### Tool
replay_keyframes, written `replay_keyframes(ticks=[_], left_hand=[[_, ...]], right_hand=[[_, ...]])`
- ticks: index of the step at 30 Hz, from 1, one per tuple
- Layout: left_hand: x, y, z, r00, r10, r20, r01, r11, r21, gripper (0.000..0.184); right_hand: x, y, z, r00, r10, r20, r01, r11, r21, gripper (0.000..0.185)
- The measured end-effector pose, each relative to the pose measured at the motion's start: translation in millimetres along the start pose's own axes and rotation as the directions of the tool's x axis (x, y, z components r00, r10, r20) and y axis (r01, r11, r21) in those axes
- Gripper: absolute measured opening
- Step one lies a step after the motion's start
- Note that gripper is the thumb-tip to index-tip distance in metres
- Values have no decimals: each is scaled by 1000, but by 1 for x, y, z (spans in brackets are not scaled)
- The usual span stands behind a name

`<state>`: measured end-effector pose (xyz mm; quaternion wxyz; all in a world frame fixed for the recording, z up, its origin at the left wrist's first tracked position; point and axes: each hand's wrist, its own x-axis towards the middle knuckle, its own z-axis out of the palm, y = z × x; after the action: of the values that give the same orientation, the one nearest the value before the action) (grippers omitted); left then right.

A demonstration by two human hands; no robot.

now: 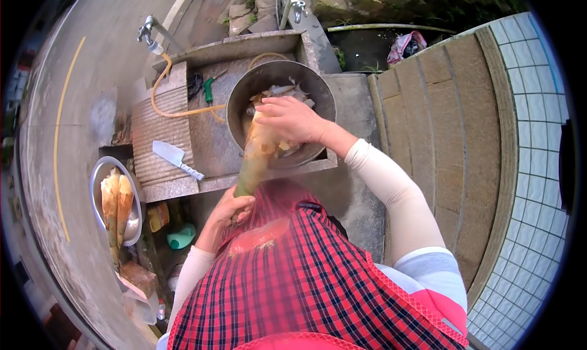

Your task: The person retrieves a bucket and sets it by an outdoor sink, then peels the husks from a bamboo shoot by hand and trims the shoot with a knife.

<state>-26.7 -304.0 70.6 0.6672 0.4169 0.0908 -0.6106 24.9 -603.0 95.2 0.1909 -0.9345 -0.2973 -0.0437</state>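
A long stalk [258, 157], green at its lower end and pale brown above, slants over the near side of a large metal pot [327, 96]. My left hand [232, 207] is wrapped round the green lower end. Higher up, my right hand [292, 119] lies on the pale upper part, its fingers spread over it. Pale peelings and pieces [299, 95] lie inside the pot. A wide-bladed knife [168, 152] with a wrapped handle rests on the ribbed slab of the stone sink, left of the pot.
An orange hose [160, 108] runs from the left tap [145, 33] across the sink [211, 143]. Near the pot is a green nozzle [208, 91]. A metal basin [98, 210] at the left holds more stalks [116, 197]. Stone steps [428, 124] rise at the right.
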Motion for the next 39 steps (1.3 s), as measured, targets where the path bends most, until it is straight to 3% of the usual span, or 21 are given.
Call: replay_keyframes(ticks=[3,7,10,19,25,28,29,32,35,39], left_hand=[[-2,20,-12,994,-97,50,94,994,46,26],[-2,41,-20,975,-210,69,202,974,99,31],[0,53,-24,960,-262,96,253,962,102,29],[6,69,-39,922,-353,161,343,935,88,31],[11,76,-37,907,-386,166,347,911,223,37],[11,74,-41,906,-386,173,350,914,207,40],[11,76,-39,909,-379,170,352,921,169,31],[15,77,-42,893,-401,207,380,915,134,40],[16,80,-43,880,-418,225,404,909,107,35],[17,81,-44,871,-419,255,408,908,100,33]], right_hand=[[13,15,-10,940,-256,224,266,964,-15,45],[23,21,-9,834,-393,388,417,909,26,43],[31,19,-3,758,-349,552,376,924,68,41],[38,17,4,745,-368,556,306,930,206,26],[56,9,3,670,-363,648,299,930,212,17],[47,11,7,740,-323,590,127,928,349,21],[44,11,9,664,-305,683,98,940,326,26],[51,10,3,599,-295,744,79,947,312,31],[54,10,5,552,-283,784,70,953,295,34],[48,14,8,604,-305,736,70,941,332,34]])
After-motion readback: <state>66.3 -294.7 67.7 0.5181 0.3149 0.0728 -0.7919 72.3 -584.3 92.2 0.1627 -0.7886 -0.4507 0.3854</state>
